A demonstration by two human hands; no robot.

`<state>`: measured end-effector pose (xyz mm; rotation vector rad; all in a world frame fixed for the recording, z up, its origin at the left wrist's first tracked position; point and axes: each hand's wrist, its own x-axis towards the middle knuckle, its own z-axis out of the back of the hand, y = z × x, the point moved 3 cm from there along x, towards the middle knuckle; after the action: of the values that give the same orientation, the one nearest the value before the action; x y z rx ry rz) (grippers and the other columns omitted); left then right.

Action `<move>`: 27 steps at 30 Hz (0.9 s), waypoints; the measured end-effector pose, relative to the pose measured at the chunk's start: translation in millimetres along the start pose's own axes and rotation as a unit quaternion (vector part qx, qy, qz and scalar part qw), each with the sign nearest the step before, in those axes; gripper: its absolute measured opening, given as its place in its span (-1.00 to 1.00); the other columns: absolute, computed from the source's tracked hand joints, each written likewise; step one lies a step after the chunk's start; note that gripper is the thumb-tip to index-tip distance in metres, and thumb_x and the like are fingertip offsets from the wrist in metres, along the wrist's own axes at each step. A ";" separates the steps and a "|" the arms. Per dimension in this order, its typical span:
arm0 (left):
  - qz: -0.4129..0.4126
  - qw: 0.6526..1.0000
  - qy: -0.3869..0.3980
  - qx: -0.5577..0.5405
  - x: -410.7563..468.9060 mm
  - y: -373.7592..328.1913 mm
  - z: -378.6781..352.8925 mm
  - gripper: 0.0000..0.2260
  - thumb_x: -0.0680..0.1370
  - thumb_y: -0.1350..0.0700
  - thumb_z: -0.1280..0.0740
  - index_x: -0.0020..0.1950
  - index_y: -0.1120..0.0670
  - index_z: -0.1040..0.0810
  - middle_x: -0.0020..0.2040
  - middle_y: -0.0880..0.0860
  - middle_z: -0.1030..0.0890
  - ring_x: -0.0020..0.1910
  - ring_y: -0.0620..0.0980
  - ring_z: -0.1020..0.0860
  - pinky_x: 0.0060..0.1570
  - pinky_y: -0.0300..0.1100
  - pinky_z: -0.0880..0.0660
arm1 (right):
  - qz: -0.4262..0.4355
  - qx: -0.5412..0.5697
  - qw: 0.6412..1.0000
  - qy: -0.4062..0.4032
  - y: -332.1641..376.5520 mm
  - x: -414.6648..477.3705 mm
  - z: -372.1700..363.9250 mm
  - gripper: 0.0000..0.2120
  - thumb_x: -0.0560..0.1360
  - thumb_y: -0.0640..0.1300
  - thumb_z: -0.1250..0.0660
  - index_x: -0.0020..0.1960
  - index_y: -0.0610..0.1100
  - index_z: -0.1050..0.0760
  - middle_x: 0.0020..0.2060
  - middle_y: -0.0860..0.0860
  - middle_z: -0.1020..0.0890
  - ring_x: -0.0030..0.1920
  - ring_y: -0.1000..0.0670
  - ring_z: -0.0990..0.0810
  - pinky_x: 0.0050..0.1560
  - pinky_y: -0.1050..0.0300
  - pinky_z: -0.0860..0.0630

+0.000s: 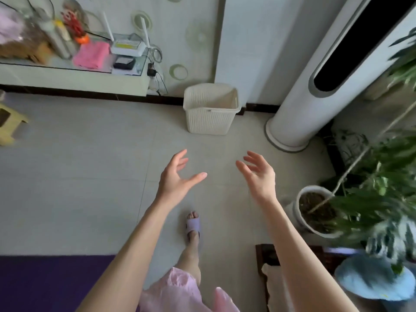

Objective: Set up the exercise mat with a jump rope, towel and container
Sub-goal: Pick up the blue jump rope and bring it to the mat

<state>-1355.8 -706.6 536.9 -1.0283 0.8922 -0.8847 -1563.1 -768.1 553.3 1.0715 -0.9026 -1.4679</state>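
A cream woven plastic basket (210, 113) stands empty on the floor against the wall, straight ahead. My left hand (176, 176) and my right hand (260, 174) are both stretched out toward it, fingers spread, holding nothing, still well short of it. A purple exercise mat (49, 282) lies on the floor at the bottom left. A folded pink towel (92, 55) rests on the glass-topped cabinet at the upper left. No jump rope is visible.
A tall white air conditioner tower (315, 91) stands right of the basket. A potted plant (315, 210) with long leaves crowds the right side. A yellow stool (9, 124) sits at the left edge. A router (128, 47) and clutter occupy the cabinet (74, 75).
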 end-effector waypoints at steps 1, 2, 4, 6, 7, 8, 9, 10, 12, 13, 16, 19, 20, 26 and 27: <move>0.003 1.000 0.000 -0.001 26.7 -0.9 -2.3 -0.31 0.32 0.08 -0.56 0.38 -0.04 -0.36 0.27 0.05 -0.49 0.23 -0.07 -0.47 0.23 -0.15 -0.38 | -0.004 0.002 1.000 0.002 3.6 26.5 -7.5 -0.60 0.46 -0.13 -0.44 0.28 -0.14 -0.49 0.06 0.01 -0.60 -0.11 0.16 -0.61 -0.23 0.54 -0.44; 0.008 1.000 0.001 0.002 51.2 -1.7 -3.8 -0.31 0.31 0.07 -0.57 0.38 -0.05 -0.36 0.27 0.04 -0.49 0.23 -0.07 -0.47 0.25 -0.13 -0.39 | -0.008 0.000 1.000 0.001 5.7 51.1 -14.8 -0.60 0.46 -0.13 -0.44 0.27 -0.14 -0.49 0.06 0.01 -0.61 -0.11 0.18 -0.61 -0.24 0.54 -0.44; 0.023 1.000 0.006 0.009 102.2 -8.4 -5.0 -0.30 0.31 0.05 -0.57 0.39 -0.05 -0.35 0.28 0.05 -0.49 0.24 -0.07 -0.47 0.28 -0.09 -0.39 | -0.018 0.001 1.000 0.002 16.1 100.1 -28.6 -0.60 0.46 -0.13 -0.44 0.27 -0.13 -0.50 0.07 0.00 -0.61 -0.11 0.20 -0.61 -0.24 0.53 -0.44; 0.032 0.999 0.003 0.011 158.6 -19.4 -6.1 -0.30 0.31 0.05 -0.57 0.39 -0.05 -0.35 0.29 0.06 -0.50 0.23 -0.07 -0.48 0.28 -0.08 -0.40 | -0.024 0.005 1.000 0.003 30.3 155.4 -42.5 -0.60 0.45 -0.13 -0.44 0.27 -0.13 -0.49 0.07 -0.01 -0.62 -0.10 0.17 -0.62 -0.23 0.53 -0.45; 0.030 0.999 0.004 0.014 173.1 -24.5 -6.7 -0.30 0.31 0.05 -0.57 0.39 -0.05 -0.36 0.28 0.05 -0.50 0.22 -0.08 -0.48 0.26 -0.11 -0.40 | -0.023 0.002 1.000 0.004 35.4 170.5 -46.1 -0.60 0.45 -0.14 -0.44 0.27 -0.14 -0.49 0.07 -0.01 -0.62 -0.11 0.16 -0.62 -0.24 0.53 -0.44; 0.029 0.999 0.002 0.014 195.0 -30.3 -7.4 -0.31 0.31 0.06 -0.57 0.38 -0.04 -0.36 0.27 0.05 -0.50 0.20 -0.09 -0.48 0.24 -0.13 -0.40 | -0.025 -0.001 1.000 0.007 41.6 193.3 -51.5 -0.60 0.46 -0.14 -0.44 0.27 -0.14 -0.49 0.06 -0.01 -0.61 -0.11 0.17 -0.61 -0.24 0.54 -0.43; 0.031 0.999 0.001 0.016 216.8 -34.7 -8.5 -0.31 0.32 0.07 -0.57 0.38 -0.04 -0.36 0.26 0.05 -0.50 0.19 -0.09 -0.48 0.23 -0.15 -0.40 | -0.029 -0.004 1.000 0.008 47.1 214.4 -56.9 -0.60 0.46 -0.15 -0.43 0.28 -0.14 -0.49 0.06 0.00 -0.61 -0.12 0.20 -0.60 -0.25 0.55 -0.42; 0.033 0.999 0.000 0.014 234.1 -38.3 -9.4 -0.32 0.32 0.07 -0.57 0.38 -0.03 -0.37 0.26 0.05 -0.50 0.19 -0.09 -0.49 0.22 -0.16 -0.40 | -0.029 -0.007 1.000 0.009 50.6 231.2 -61.2 -0.60 0.46 -0.14 -0.43 0.28 -0.14 -0.49 0.06 0.00 -0.61 -0.12 0.21 -0.59 -0.25 0.56 -0.42; 0.032 0.999 -0.001 0.015 264.8 -45.1 -10.9 -0.31 0.32 0.07 -0.57 0.38 -0.04 -0.37 0.25 0.05 -0.50 0.20 -0.08 -0.49 0.23 -0.15 -0.41 | -0.024 -0.007 1.000 0.016 57.2 261.2 -70.1 -0.59 0.46 -0.14 -0.43 0.29 -0.14 -0.48 0.07 0.00 -0.60 -0.11 0.21 -0.59 -0.24 0.56 -0.42; 0.035 0.999 -0.002 0.014 285.8 -47.3 -13.7 -0.31 0.32 0.07 -0.57 0.39 -0.04 -0.37 0.25 0.05 -0.50 0.20 -0.08 -0.49 0.24 -0.13 -0.41 | -0.025 -0.006 0.999 0.019 59.9 283.0 -75.3 -0.59 0.47 -0.13 -0.43 0.29 -0.14 -0.48 0.07 0.00 -0.61 -0.11 0.22 -0.59 -0.24 0.56 -0.42; 0.044 0.999 -0.010 0.014 341.8 -51.9 -22.0 -0.30 0.31 0.06 -0.57 0.39 -0.04 -0.36 0.24 0.05 -0.51 0.21 -0.09 -0.49 0.24 -0.12 -0.41 | -0.026 -0.012 0.999 0.025 66.0 342.9 -89.4 -0.59 0.46 -0.12 -0.43 0.28 -0.14 -0.49 0.06 0.00 -0.61 -0.12 0.29 -0.57 -0.24 0.55 -0.43; 0.052 0.998 -0.013 0.018 406.4 -51.3 -33.7 -0.31 0.31 0.04 -0.57 0.38 -0.07 -0.36 0.21 -0.01 -0.50 0.21 -0.09 -0.50 0.20 -0.16 -0.41 | -0.029 -0.011 0.999 0.039 67.7 411.5 -107.3 -0.60 0.47 -0.11 -0.43 0.28 -0.13 -0.49 0.06 0.01 -0.61 -0.11 0.30 -0.57 -0.24 0.55 -0.43; 0.059 0.998 -0.015 0.018 419.2 -51.0 -35.9 -0.31 0.31 0.03 -0.57 0.38 -0.07 -0.37 0.20 -0.02 -0.50 0.22 -0.09 -0.50 0.18 -0.18 -0.41 | -0.032 -0.013 0.998 0.045 69.3 425.1 -111.5 -0.60 0.47 -0.10 -0.43 0.27 -0.12 -0.49 0.06 0.01 -0.61 -0.11 0.30 -0.57 -0.24 0.55 -0.42; 0.106 0.994 -0.028 0.007 552.0 -57.8 -68.0 -0.32 0.31 0.05 -0.58 0.37 -0.03 -0.38 0.16 -0.03 -0.49 0.21 -0.05 -0.50 0.17 -0.17 -0.43 | -0.055 -0.034 0.994 0.085 73.0 571.8 -142.3 -0.60 0.46 -0.09 -0.42 0.28 -0.11 -0.49 0.07 0.02 -0.61 -0.07 0.18 -0.60 -0.21 0.53 -0.46; 0.116 0.993 -0.032 0.002 581.2 -57.5 -73.7 -0.30 0.29 0.05 -0.58 0.37 -0.02 -0.38 0.16 -0.04 -0.49 0.21 -0.04 -0.50 0.16 -0.16 -0.44 | -0.060 -0.041 0.993 0.094 71.6 603.8 -150.3 -0.60 0.46 -0.10 -0.43 0.28 -0.11 -0.49 0.06 0.02 -0.61 -0.07 0.19 -0.60 -0.21 0.53 -0.46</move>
<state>-1218.5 -1274.3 464.4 -0.9238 0.9348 -0.6546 -1422.5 -1374.2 481.6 1.1975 -0.6486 -1.4621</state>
